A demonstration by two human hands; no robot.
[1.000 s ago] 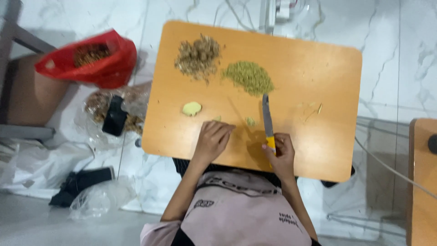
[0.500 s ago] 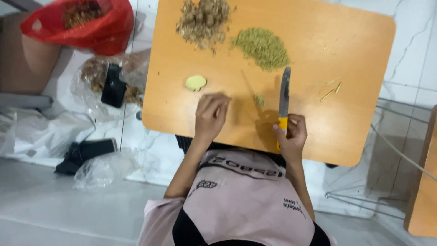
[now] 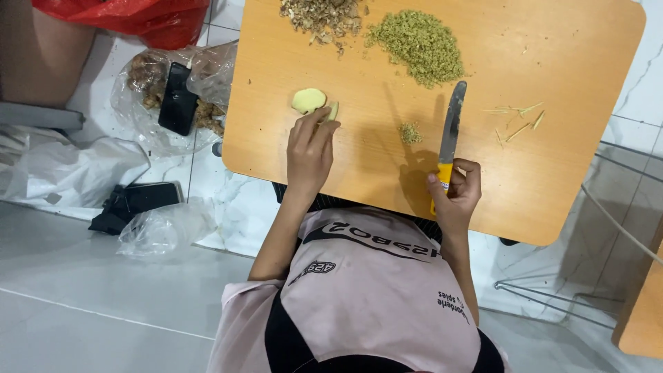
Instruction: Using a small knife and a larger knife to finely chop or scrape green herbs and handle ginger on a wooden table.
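— What do we have under our left hand (image 3: 309,150)?

— Our fingers lie close together and slightly curled on the pale ginger piece (image 3: 311,101), which rests on the wooden table (image 3: 566,179) near its left edge. The fingertips touch it from the near side; we cannot tell whether they pinch it.

— And our right hand (image 3: 456,197)?

— It is closed around the yellow handle of the knife (image 3: 449,138). The blade points away from us and lies over the table, well apart from the ginger.

— What lies around the blade?

— A small heap of green mince (image 3: 411,132) sits just left of it, a large green pile (image 3: 419,43) farther off, brown peelings (image 3: 323,15) at the far edge, and thin slivers (image 3: 516,119) to the right.

— Beside the table?

— On the floor we see a red bag (image 3: 148,19), a clear bag (image 3: 141,103) with a black phone (image 3: 177,100) lying on it.
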